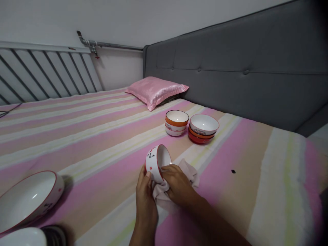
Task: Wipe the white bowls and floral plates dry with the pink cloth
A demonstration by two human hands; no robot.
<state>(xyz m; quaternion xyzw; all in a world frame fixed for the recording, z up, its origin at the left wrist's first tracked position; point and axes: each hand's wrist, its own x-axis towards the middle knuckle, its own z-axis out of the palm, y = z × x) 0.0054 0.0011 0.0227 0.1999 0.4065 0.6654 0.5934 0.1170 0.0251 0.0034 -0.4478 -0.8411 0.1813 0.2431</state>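
A white bowl (pixel 151 164) with a red rim, red marks and dark characters is tilted on its side, its mouth facing right. My left hand (pixel 146 191) grips it from below and the left, thumb against the outer wall. Fingers of my right hand (pixel 176 182) reach into the bowl's mouth and are closed on a pale pink cloth (pixel 164 198). Part of the cloth hangs under the bowl, and more of it spreads behind my right hand. The fingertips inside the bowl are partly hidden.
Beyond my hands stand two bowl stacks, one topped by an orange bowl (pixel 176 123), the other by a white bowl (pixel 205 123). A large white bowl (pixel 48 201) sits at left, near another white dish (pixel 25 237). A pink pillow (pixel 156 89) lies by the grey headboard (pixel 230 68).
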